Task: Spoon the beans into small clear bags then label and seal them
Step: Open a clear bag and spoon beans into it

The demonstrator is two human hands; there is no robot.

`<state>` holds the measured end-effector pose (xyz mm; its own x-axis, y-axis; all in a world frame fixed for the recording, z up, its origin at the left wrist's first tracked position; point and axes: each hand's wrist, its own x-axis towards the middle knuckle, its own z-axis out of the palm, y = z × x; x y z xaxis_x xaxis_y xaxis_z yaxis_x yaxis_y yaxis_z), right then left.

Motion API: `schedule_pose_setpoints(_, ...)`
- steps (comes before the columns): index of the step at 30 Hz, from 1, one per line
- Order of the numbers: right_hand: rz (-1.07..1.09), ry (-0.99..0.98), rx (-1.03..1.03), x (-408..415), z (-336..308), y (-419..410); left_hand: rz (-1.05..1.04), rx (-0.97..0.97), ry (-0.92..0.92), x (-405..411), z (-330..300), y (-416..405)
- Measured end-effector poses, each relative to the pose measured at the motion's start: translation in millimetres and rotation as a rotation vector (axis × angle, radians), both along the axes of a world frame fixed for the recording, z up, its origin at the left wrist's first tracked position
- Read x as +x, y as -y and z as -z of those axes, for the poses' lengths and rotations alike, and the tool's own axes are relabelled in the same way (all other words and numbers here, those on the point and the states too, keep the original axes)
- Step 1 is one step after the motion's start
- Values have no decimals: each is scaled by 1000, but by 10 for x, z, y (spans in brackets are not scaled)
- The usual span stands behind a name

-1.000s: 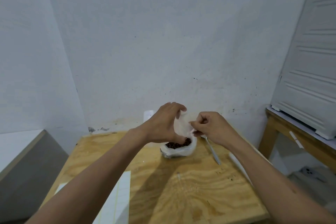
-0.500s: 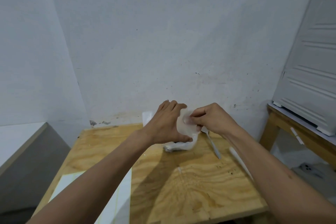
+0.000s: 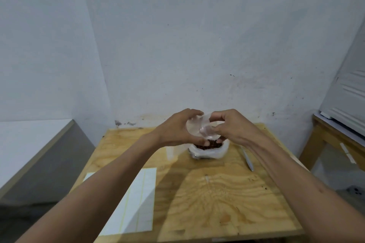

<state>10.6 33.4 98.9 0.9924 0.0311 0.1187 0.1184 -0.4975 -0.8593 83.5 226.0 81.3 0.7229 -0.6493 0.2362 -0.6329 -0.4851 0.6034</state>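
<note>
Left hand (image 3: pixel 177 130): raised over the far middle of the table, fingers curled round the left edge of a small clear bag (image 3: pixel 199 127), thumb underneath.
Small clear bag: held in the air between both hands, just above the beans; contents, if any, too blurred to tell.
Right hand (image 3: pixel 235 126): fingers curled, pinching the right edge of the same bag.
Sheet (image 3: pixel 138 201): white label paper with faint yellow lines, flat on the near left part of the table, partly under the left forearm.
Beans (image 3: pixel 210 144): dark, in a white plastic bag (image 3: pixel 213 153) with its top rolled open, standing on the table right below the hands.
Spoon (image 3: pixel 247 160): lies flat on the table, right of the bean bag, beside the right forearm.
Table (image 3: pixel 227 203): bare plywood, pushed against the white wall (image 3: pixel 197 35).
</note>
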Motion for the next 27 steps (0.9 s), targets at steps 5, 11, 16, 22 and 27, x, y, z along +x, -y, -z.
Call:
schedule_pose_setpoints(5, -13, -11, -82, 40, -29, -127, -22, 39, 23, -45, -40, -105)
schedule_pose_setpoints(11, -21, 84, 55, 62, 111, -188, -20, -16, 139, -10, 72, -18)
schedule_pose_setpoints(16, 113, 78, 212, 45, 222, -183, 61, 38, 145, 54, 148, 76)
schedule_pose_setpoints(22, 170, 122, 212, 47, 241, -90, -10, 101, 235, 110, 182, 164)
schedule_pose_setpoints(27, 373, 130, 66, 38, 253, 420, -117, 195, 247, 239, 210, 113)
